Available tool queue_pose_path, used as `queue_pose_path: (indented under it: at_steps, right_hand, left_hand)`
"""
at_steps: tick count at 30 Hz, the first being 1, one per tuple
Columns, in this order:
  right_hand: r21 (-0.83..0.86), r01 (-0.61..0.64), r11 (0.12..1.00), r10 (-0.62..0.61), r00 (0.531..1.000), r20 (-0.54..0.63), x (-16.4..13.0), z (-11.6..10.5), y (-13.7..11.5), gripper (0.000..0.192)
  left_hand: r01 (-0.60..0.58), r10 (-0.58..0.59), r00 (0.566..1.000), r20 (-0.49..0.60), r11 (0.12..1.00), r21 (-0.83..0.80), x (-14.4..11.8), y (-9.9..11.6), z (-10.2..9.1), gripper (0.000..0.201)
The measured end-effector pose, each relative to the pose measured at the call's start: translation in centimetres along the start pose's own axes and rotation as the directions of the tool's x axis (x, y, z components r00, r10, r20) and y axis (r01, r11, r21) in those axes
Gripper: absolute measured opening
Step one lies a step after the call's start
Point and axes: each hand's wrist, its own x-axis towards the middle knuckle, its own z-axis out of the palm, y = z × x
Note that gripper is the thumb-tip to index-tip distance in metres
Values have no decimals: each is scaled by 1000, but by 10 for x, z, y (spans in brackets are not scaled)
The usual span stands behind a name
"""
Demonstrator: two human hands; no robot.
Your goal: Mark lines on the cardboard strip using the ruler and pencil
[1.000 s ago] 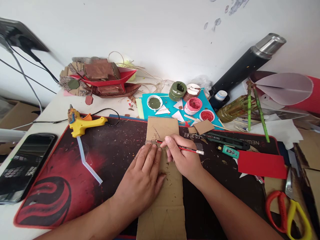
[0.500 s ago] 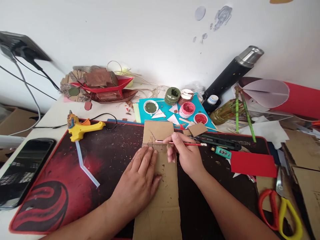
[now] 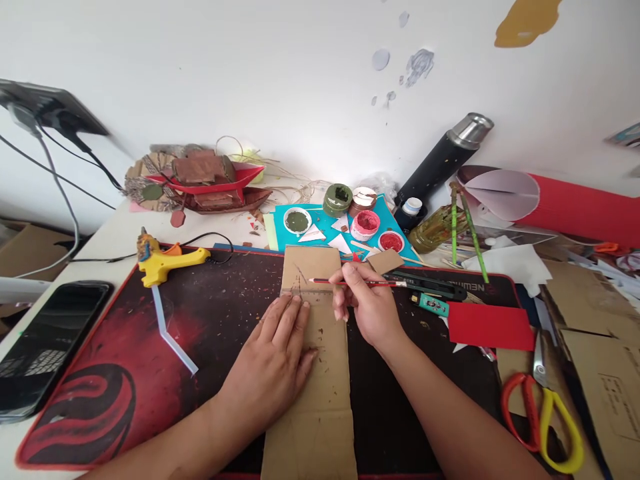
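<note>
A long strip of brown cardboard (image 3: 320, 373) lies lengthwise on the red-and-black desk mat (image 3: 100, 393). My left hand (image 3: 273, 363) presses flat on the strip, its fingertips at a small grey ruler-like piece (image 3: 310, 296) lying across the cardboard. My right hand (image 3: 367, 307) grips a red pencil (image 3: 360, 283) held nearly level, its tip pointing left just above that piece. Faint pencil lines show near the strip's far end.
A yellow glue gun (image 3: 167, 259) and bent glue stick lie left, a black phone (image 3: 43, 343) further left. Paint pots (image 3: 365, 223) sit on teal paper behind. A box cutter (image 3: 433, 285), red card (image 3: 490, 325), scissors (image 3: 545, 413), thermos (image 3: 443, 157) and cardboard pieces crowd the right.
My right hand has lifted the pencil off the cardboard and turned it nearly level. The view has tilted upward a little. My left hand stays pressed on the strip.
</note>
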Motion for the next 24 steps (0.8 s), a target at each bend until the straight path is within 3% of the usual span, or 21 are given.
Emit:
queue_pose_path:
  at_steps: [8, 11, 24]
  right_hand:
    - [-39, 204, 978, -207, 949, -238, 12, -22, -4, 58]
    - [-58, 225, 973, -232, 928, -292, 17, -27, -3, 59]
    - [-145, 190, 971, -222, 943, -247, 13, -27, 3, 58]
  left_hand:
    - [-5, 5, 1000, 4, 1000, 5, 1, -1, 0, 58]
    - [2, -2, 1000, -14, 1000, 3, 2, 0, -2, 56]
    - [-13, 13, 1000, -12, 1000, 5, 3, -1, -5, 54]
